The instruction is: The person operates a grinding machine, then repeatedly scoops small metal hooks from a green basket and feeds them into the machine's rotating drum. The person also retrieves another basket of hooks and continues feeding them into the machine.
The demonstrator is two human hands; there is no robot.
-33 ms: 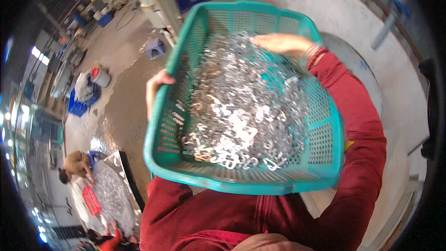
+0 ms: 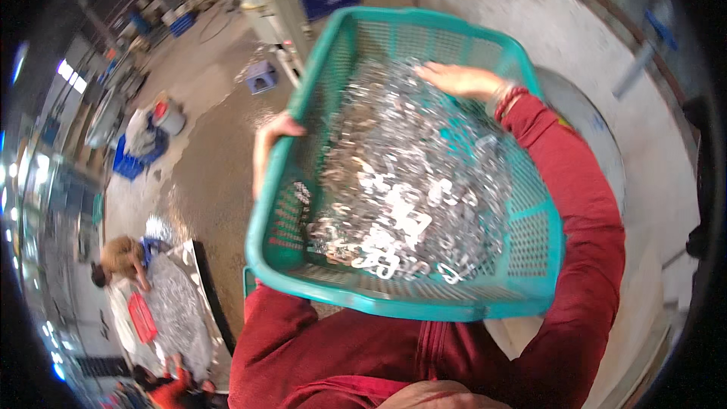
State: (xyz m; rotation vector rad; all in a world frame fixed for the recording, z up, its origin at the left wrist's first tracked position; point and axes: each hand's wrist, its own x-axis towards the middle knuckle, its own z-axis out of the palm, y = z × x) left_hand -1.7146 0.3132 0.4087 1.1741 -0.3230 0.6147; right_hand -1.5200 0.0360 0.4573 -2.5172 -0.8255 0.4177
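A teal plastic basket (image 2: 363, 302) with perforated walls is held before my body, over my lap. Inside it lies a loose heap of small, shiny, curved metal pieces (image 2: 401, 174), brightest toward the near side; teal floor shows through at the right. My left hand (image 2: 273, 138) grips the left rim, thumb over the top and the other fingers hidden behind the wall. Stretched out flat, the fingers of my right hand (image 2: 466, 81) rest on or just over the heap near the far right corner. My right forearm passes over the basket's right rim.
A pale cabinet (image 2: 284, 15) with a blue sign stands ahead, a small blue stool (image 2: 261, 77) beside it. At right is a round container (image 2: 587, 117) by a wall. Lower left, two people sit at a spread of metal pieces (image 2: 179, 310) with a red basket (image 2: 141, 318).
The basket and my left hand sit slightly farther right in the picture, as does the background. My right hand is slightly lower, still flat at the heap.
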